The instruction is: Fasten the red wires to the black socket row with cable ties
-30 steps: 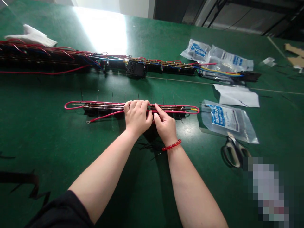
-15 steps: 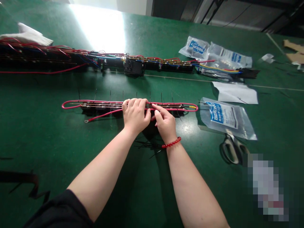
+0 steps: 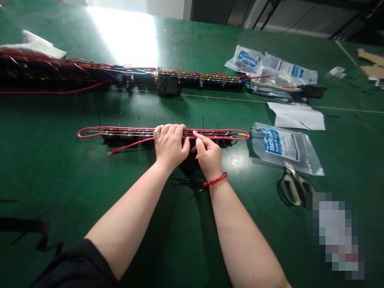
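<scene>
My left hand (image 3: 169,145) is closed over the middle of a narrow black wiring assembly, its fingers wrapped across a looped red cable (image 3: 132,128) and the rods along the top. Beside it, my right hand (image 3: 209,155) has the index fingertip on the assembly's near side and the thumb close by. The other fingers curl under, so anything held there is hidden. Black cable ties (image 3: 139,120) stick up along the assembly's far edge. At the left, the cable's free end carries a ring terminal (image 3: 109,153).
A longer wired assembly (image 3: 169,85) lies across the bench behind. To the right are a labelled plastic bag (image 3: 306,154), white paper (image 3: 297,116) and scissors (image 3: 292,188). Loose black ties (image 3: 186,182) lie near my wrists. A white glove (image 3: 42,46) is at the far left.
Both hands keep nearly the same place and grip on the assembly. Only a very slight shift of the whole view shows.
</scene>
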Tool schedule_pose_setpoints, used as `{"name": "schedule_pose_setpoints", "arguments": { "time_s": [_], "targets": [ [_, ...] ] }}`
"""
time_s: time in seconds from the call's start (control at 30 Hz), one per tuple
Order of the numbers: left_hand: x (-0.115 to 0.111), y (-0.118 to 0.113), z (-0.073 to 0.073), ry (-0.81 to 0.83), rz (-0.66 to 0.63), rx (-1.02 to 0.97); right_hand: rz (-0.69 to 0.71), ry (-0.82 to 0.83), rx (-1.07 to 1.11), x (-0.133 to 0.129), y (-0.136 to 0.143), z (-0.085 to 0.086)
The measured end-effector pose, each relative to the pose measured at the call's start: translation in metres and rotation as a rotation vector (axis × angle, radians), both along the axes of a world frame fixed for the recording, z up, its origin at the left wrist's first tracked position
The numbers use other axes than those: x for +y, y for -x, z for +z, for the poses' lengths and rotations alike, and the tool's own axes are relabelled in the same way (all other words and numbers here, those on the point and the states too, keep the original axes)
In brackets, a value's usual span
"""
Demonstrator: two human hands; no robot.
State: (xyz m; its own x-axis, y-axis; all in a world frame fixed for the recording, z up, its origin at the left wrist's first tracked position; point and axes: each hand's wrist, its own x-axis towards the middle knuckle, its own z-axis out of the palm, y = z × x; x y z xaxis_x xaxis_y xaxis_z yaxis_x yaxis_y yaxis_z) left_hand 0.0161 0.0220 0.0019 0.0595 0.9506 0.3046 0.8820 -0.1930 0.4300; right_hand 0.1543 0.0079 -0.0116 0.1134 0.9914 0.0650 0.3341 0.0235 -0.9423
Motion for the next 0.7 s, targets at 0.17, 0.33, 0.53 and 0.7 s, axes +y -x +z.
{"name": "schedule_pose_setpoints", "arguments": {
  "time_s": [0.17, 0.33, 0.53, 0.7],
  "targets": [
    [-0.0002, 0.0000, 0.0001, 0.000, 0.000, 0.004, -0.009, 0.007, -0.006, -0.0003, 0.0002, 0.0008],
    [-0.0007, -0.0002, 0.0008, -0.011, 0.001, 0.014, 0.014, 0.013, -0.065, -0.0006, 0.0005, 0.0049],
    [-0.0003, -0.0003, 0.0012, -0.010, 0.000, 0.008, 0.041, 0.042, -0.179, -0.0001, 0.0008, 0.0070],
    [0.0001, -0.0002, 0.0008, -0.006, 0.001, 0.002, 0.035, 0.041, -0.191, 0.0004, 0.0008, 0.0053]
  ]
}}
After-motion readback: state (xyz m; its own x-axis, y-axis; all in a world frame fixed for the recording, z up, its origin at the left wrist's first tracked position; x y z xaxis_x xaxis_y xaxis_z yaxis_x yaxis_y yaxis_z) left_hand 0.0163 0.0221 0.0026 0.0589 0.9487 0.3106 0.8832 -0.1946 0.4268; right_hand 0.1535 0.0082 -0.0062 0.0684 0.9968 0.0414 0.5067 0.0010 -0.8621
